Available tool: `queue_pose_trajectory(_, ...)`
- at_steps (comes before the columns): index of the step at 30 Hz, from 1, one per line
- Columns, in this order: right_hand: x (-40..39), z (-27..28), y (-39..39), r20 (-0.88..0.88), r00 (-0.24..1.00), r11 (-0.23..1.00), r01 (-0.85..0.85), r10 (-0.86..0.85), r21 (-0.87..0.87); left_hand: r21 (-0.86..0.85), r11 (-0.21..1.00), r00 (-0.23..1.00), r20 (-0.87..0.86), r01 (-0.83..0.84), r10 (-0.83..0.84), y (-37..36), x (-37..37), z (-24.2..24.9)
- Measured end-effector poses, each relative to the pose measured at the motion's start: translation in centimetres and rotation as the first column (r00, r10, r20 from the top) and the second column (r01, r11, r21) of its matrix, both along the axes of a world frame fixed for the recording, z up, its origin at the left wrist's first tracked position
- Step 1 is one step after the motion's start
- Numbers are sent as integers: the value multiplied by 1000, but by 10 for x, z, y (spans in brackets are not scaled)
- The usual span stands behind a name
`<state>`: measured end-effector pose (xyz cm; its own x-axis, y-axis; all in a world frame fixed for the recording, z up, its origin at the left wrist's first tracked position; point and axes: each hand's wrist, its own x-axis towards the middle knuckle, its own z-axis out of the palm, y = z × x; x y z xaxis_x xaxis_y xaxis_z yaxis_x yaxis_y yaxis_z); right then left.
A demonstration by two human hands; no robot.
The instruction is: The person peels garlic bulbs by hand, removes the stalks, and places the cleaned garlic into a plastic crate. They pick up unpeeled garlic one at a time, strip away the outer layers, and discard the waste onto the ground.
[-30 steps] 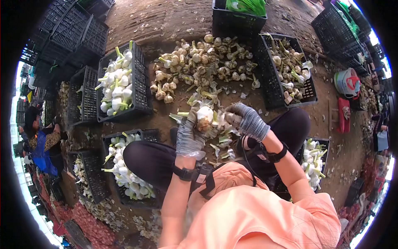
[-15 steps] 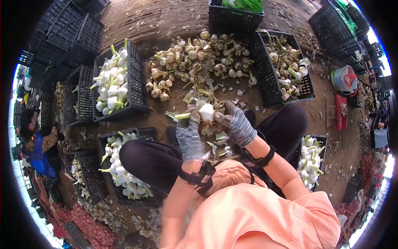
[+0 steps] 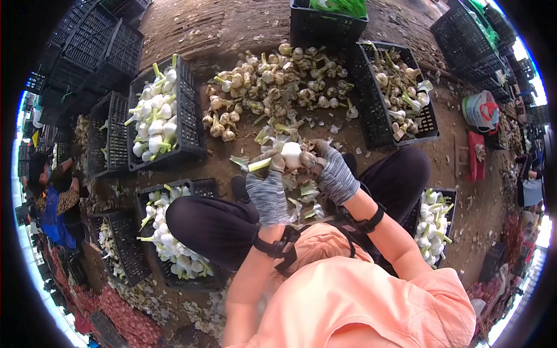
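In front of my knees, both gloved hands meet at one garlic bulb [image 3: 291, 153], white and peeled, its cut green stem [image 3: 259, 165] pointing left. My left hand [image 3: 267, 190] is closed around the stem side, thumb against the bulb. At the bulb's right, root side, my right hand [image 3: 332, 172] is closed, its fingertips pressed to it; whether those fingers also hold a small tool is hidden. Loose skins and stem scraps [image 3: 307, 203] lie below the hands. Just beyond them spreads a heap of unpeeled, brownish garlic [image 3: 278, 81] on the ground.
A black crate [image 3: 194, 148] of white garlic stands at left, another crate [image 3: 206, 187] by my left knee, and white garlic [image 3: 432, 223] by my right. A crate [image 3: 371, 124] of unpeeled garlic sits at right, near a white bucket [image 3: 478, 113]. Another person [image 3: 55, 203] sits far left.
The garlic bulb has turned slightly between my hands, and my right fingers have shifted a little over its root side. The person at far left has moved an arm.
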<state>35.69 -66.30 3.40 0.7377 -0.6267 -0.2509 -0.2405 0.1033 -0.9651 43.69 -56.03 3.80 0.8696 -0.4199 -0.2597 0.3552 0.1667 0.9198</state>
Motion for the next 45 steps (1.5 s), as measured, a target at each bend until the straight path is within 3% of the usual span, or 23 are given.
queue_pose_trajectory(5, -9, -9, -2, 113, 994, 974, -24, -2, 224, 30, 999, 999, -54, 11, -10, 0, -1, -4)
queue_pose_trajectory(8, -10, -16, -3, 202, 976, 995, -71, 83, -68, -20, 1000, 999, -34, -12, 12, -1, -2, -5)
queue_pose_trajectory(10, -2, 9, 1, 60, 977, 871, 154, -205, 466, 7, 1000, 996, 85, -9, 8, -1, -5, -5)
queue_pose_trajectory(11, -2, 7, 0, 60, 977, 871, 156, -207, 466, 36, 999, 979, 204, -9, 1, -1, -6, -5)
queue_pose_trajectory(13, -3, -1, -1, 118, 986, 966, 85, -117, 244, 37, 998, 959, 283, -44, 31, -2, -6, -5)
queue_pose_trajectory(14, -2, 6, -1, 118, 978, 912, 110, -169, 394, 37, 999, 968, 251, -22, 12, -1, -5, 0)
queue_pose_trajectory(16, -2, -6, -1, 89, 986, 953, 110, -140, 282, 39, 999, 976, 218, 0, -8, 0, -4, 0)
queue_pose_trajectory(18, -5, -37, -4, 58, 991, 981, 106, -117, 162, -23, 998, 997, -49, -55, 54, 0, -4, -9)
queue_pose_trajectory(20, -7, -68, -9, -211, 977, 988, -29, -4, -151, -19, 998, 994, -91, -63, 61, -2, -3, -8)
queue_pose_trajectory(24, -19, -67, -5, -348, 937, 937, -141, 22, -321, 30, 996, 969, -230, -83, 88, 3, 3, -14)
queue_pose_trajectory(27, -18, -58, -4, -169, 982, 947, 22, -79, -320, 93, 994, 959, -270, -57, 81, 4, 6, -14)
queue_pose_trajectory(29, -10, -38, -6, -53, 998, 990, 32, -39, -140, 157, 988, 999, -34, -17, 22, 4, 6, -15)
queue_pose_trajectory(31, 0, 4, -5, -94, 993, 927, 97, -67, 363, 120, 993, 1000, 21, -8, 5, 2, 2, -15)
queue_pose_trajectory(35, 10, 15, -8, -21, 999, 861, 44, -38, 506, 101, 995, 994, 110, -14, 3, 2, -1, -20)
queue_pose_trajectory(36, 9, -6, -12, 76, 977, 977, -190, 197, -94, 100, 995, 994, 110, -15, 4, 2, -1, -21)
queue_pose_trajectory(37, 0, -22, -15, 77, 977, 977, -193, 200, -94, 92, 996, 990, 137, -20, 7, 3, -1, -21)
queue_pose_trajectory(39, -3, -10, -13, 8, 956, 633, -188, 293, -751, 85, 996, 987, 163, -24, 10, 3, -1, -20)
queue_pose_trajectory(40, -3, -4, -10, 7, 956, 634, -188, 293, -751, 73, 997, 994, 113, -18, 10, 3, -1, -18)
queue_pose_trajectory(41, -2, 4, -7, 92, 986, 975, -123, 142, -183, 60, 998, 998, 62, -10, 7, 2, -2, -16)
queue_pose_trajectory(42, -1, 7, -5, 65, 997, 886, -1, -33, 464, 59, 998, 998, 61, -7, 3, 1, -3, -17)
queue_pose_trajectory(43, -4, 2, -7, 64, 997, 886, 2, -35, 464, 27, 1000, 999, 46, -11, 10, 1, -3, -18)
queue_pose_trajectory(44, -6, -2, -10, 147, 984, 971, -61, 97, -231, -3, 1000, 999, 31, -16, 16, 2, -3, -19)
queue_pose_trajectory(45, -7, -5, -12, 121, 960, 579, -49, 251, -814, -3, 1000, 999, 31, -15, 15, 2, -3, -18)
